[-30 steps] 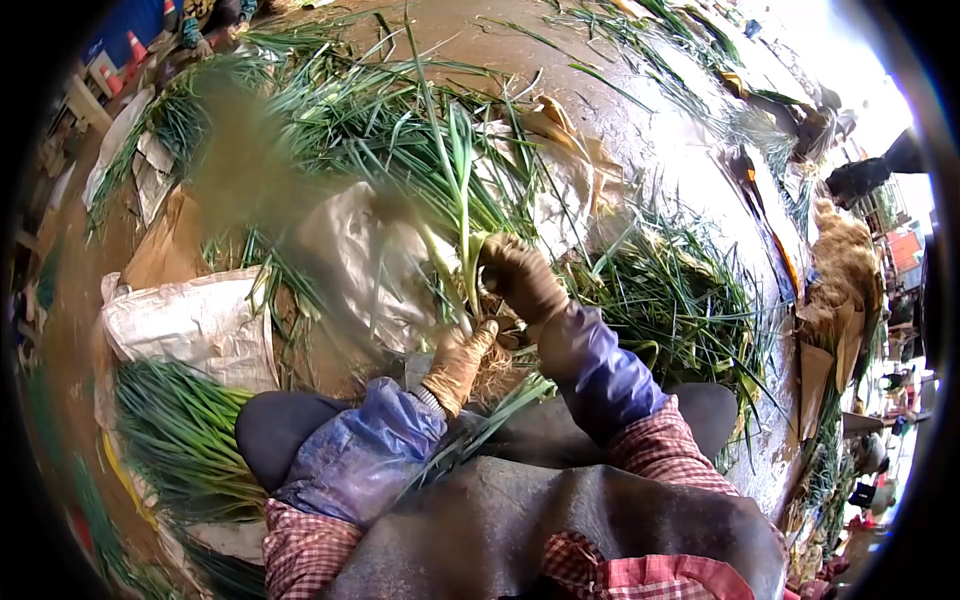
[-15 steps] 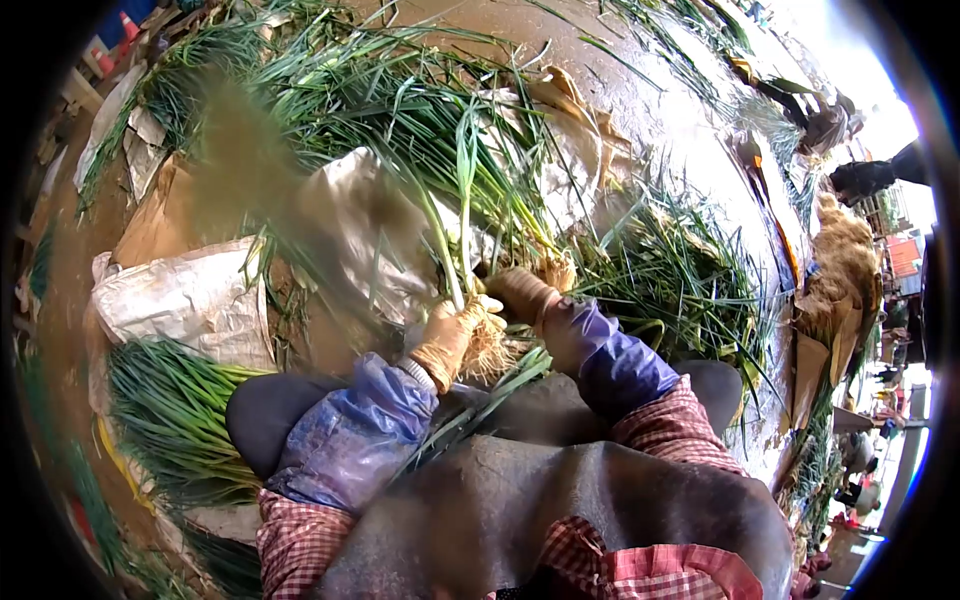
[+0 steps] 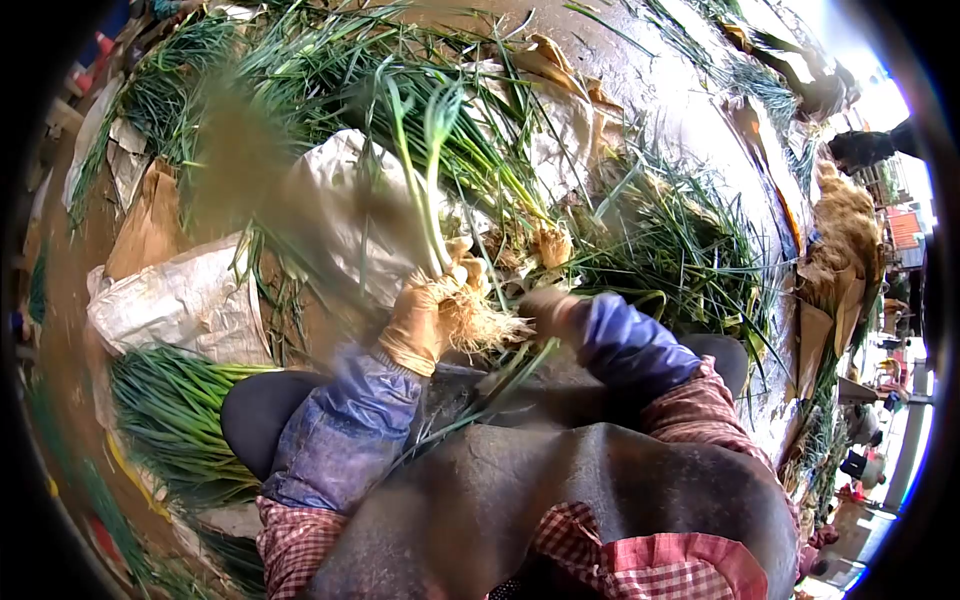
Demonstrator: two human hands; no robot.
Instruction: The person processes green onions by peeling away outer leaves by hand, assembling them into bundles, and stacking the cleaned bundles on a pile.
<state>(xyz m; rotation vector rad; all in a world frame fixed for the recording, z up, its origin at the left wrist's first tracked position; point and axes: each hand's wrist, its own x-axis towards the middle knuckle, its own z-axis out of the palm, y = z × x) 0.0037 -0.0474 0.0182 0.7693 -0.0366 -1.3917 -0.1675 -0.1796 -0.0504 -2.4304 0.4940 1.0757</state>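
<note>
My left hand (image 3: 418, 318), in an orange glove, is closed around a few spring onions (image 3: 430, 215) just above their roots. Their white stems and green tops point up and away from me, and the pale tangled roots (image 3: 478, 318) hang out to the right of the glove. Beside the root tips is my right hand (image 3: 550, 312), gloved and smeared by motion, so its fingers cannot be made out. A loose green leaf (image 3: 510, 382) lies across my lap, below the hands. Beyond them, more rooted spring onions (image 3: 510, 195) lie in a heap.
Trimmed spring onions (image 3: 180, 410) are stacked at my left knee, near a folded white sack (image 3: 185, 310). A pile of leafy scraps (image 3: 680, 255) sits at the right. Wet ground (image 3: 690, 120) runs beyond it. A dark apron (image 3: 560, 490) covers my lap.
My left hand has shifted slightly left and away from me with the spring onions. My right hand has drawn back to the right, apart from the left hand.
</note>
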